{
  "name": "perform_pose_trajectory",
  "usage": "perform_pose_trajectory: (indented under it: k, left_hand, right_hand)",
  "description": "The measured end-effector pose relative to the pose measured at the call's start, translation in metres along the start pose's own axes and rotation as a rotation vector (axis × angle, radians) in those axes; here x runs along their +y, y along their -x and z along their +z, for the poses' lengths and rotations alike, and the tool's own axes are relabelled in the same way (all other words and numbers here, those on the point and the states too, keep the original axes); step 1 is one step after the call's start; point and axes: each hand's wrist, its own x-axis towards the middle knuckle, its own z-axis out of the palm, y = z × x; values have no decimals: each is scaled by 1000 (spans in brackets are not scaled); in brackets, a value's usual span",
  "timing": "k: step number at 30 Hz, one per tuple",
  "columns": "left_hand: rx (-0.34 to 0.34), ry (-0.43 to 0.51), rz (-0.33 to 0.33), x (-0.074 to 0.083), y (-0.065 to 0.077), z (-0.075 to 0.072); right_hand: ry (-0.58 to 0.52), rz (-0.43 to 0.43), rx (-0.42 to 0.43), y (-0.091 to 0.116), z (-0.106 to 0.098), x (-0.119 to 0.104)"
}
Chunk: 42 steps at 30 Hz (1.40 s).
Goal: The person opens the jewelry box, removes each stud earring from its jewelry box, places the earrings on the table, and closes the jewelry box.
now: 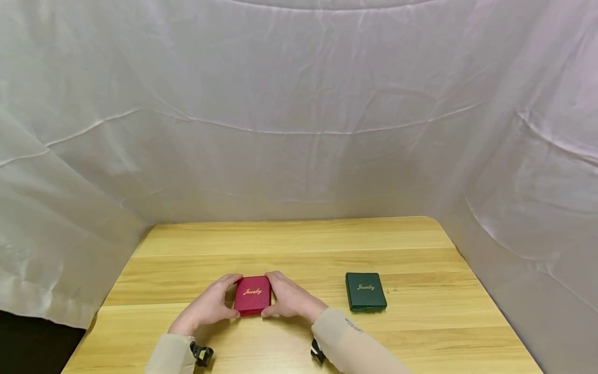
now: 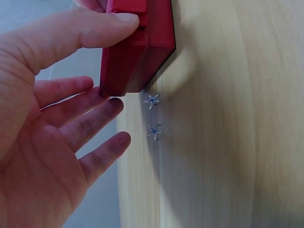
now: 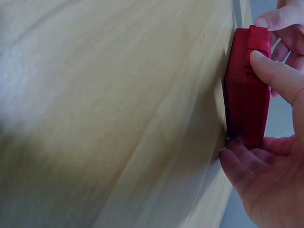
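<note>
A red jewelry box (image 1: 253, 295) with gold "Jewelry" lettering on its lid is held between both hands, low over the wooden table; its lid is down. My left hand (image 1: 213, 304) grips its left side, the thumb on the front edge near a small raised tab and fingertips at the far edge. From the other side, my right hand (image 1: 290, 297) holds the box the same way. Two small silver starfish-shaped pieces with blue centres, one starfish (image 2: 151, 100) and another starfish (image 2: 154, 132), lie on the table beyond the box in the left wrist view.
A closed green jewelry box (image 1: 366, 292) with gold lettering lies to the right on the wooden table (image 1: 299, 244). Tiny dark marks or pieces sit just right of it, too small to identify. Pale grey curtains (image 1: 299, 156) hang behind and beside the table.
</note>
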Motion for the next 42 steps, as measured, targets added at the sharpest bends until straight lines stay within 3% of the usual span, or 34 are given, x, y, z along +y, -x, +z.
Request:
perform_pose_trajectory:
  k: [14,21,31,42]
  left_hand:
    - [3,2,4,2,1,1]
    - [11,62,-33,4,4,1]
    - [50,-9,-67,13,10,-4]
    - [33,-48,-29,10,7,-1]
  right_hand:
    - [21,15,-4,-1,2,-1]
    - [-18,-5,-12,3,-1,0]
    - [-22,-33,26,30,-28,8]
    - [-72,-5,65,60,-59,36]
